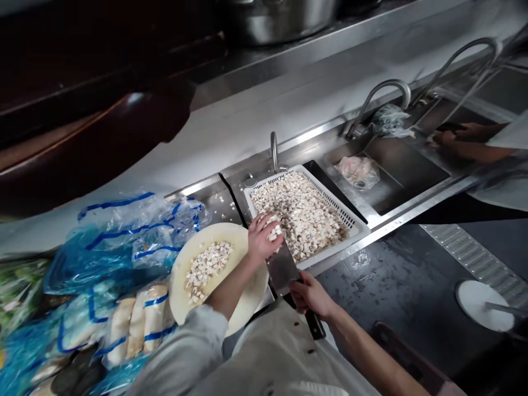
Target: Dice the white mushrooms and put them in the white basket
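My right hand (311, 297) is wrapped round the black handle of a cleaver (282, 270), its broad blade pointing away from me over the gap between board and basket. Cupped at the far end of the blade, my left hand (264, 242) holds a clump of diced white mushroom (274, 231) against it. More dice lie heaped in a white perforated plastic basket (363, 228) just beyond and to the right. On the round cream cutting board (247, 313), under my left forearm, sits a smaller pile of diced mushroom (208, 269).
Bagged whole mushrooms (138, 324) and blue-striped plastic bags (124, 236) crowd the left. Sinks with curved faucets (379, 91) run to the right, one holding a bagged pale item (358, 171). Another person's hands (457, 135) work there. A metal shelf (313, 49) overhangs the wall.
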`<state>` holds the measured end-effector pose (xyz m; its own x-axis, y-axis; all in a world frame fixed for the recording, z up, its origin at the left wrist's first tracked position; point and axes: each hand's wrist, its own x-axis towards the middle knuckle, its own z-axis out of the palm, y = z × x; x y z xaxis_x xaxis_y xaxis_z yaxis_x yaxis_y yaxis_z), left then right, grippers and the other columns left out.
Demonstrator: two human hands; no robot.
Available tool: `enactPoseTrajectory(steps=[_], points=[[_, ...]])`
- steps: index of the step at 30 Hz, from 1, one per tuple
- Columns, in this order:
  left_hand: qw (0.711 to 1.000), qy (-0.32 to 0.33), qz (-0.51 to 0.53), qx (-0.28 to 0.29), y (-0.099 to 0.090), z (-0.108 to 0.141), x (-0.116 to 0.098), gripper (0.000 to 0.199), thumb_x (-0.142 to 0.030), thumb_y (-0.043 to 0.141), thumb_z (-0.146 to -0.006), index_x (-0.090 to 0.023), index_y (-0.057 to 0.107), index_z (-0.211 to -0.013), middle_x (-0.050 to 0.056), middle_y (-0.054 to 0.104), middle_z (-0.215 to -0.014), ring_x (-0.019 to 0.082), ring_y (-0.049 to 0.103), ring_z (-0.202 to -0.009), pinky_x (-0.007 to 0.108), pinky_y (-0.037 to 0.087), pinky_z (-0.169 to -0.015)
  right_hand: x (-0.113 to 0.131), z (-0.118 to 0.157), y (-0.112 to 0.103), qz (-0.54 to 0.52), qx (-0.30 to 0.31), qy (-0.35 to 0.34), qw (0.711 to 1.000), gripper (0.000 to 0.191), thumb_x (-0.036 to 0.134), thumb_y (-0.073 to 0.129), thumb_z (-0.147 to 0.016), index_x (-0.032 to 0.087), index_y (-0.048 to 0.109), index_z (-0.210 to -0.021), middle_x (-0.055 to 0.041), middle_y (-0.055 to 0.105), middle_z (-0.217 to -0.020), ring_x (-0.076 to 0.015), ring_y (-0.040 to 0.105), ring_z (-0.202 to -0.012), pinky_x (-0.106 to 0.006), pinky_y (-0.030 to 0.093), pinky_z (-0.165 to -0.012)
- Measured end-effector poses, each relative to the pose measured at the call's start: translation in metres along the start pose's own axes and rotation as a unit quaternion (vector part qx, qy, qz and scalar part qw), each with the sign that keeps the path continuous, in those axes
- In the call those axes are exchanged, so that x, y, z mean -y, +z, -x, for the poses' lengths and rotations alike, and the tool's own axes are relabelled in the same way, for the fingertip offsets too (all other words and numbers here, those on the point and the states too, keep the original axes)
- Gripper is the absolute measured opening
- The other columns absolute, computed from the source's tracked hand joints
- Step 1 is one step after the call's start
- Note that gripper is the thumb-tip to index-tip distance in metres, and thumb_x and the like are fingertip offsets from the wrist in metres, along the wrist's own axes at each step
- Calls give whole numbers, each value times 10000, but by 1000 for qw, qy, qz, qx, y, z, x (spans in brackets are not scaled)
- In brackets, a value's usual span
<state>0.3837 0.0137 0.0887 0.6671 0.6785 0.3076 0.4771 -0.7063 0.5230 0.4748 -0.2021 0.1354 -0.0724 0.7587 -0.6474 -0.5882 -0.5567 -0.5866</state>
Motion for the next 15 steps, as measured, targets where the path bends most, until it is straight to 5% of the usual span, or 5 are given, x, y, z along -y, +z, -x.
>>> enactPoseTrajectory(steps=[5, 8, 11, 15], points=[[997, -34, -5, 68, 77, -75, -4, 301, -403, 653, -990, -313, 756, -1258, 42, 652, -1461, 267, 518, -1432, 509, 433, -1242, 4, 25, -39, -73, -75, -25, 994, 487, 403, 783, -720, 284, 331, -855, 153, 326, -574, -49, 246, -431, -179, 247, -382], [993, -79, -6, 83, 104, -108, 8, 334, -462, 632, -1009, -309, 736, -1288, 42, 655, -1460, 261, 545, -1405, 488, 475, -1195, -12, 50, -59, -79, -107, -40, 990, 483, 455, 796, -743, 281, 357, -845, 147, 332, -575, -49, 232, -421, -189, 252, -368], [988, -102, 28, 113, 114, -138, 20, 477, -614, 631, -983, -310, 701, -1345, 64, 618, -1515, 298, 523, -1440, 540, 459, -1196, -22, 66, -70, -83, -139, -66, 985, 509, 556, 800, -782, 276, 377, -827, 136, 340, -583, -51, 242, -415, -200, 260, -368], [978, -127, 52, 159, 104, -152, 21, 593, -719, 530, -998, -363, 612, -1466, 36, 536, -1610, 361, 372, -1569, 680, 343, -1239, -11, 63, -74, -62, -200, -119, 971, 588, 649, 840, -744, 272, 392, -796, 120, 348, -586, -62, 298, -418, -221, 300, -376]])
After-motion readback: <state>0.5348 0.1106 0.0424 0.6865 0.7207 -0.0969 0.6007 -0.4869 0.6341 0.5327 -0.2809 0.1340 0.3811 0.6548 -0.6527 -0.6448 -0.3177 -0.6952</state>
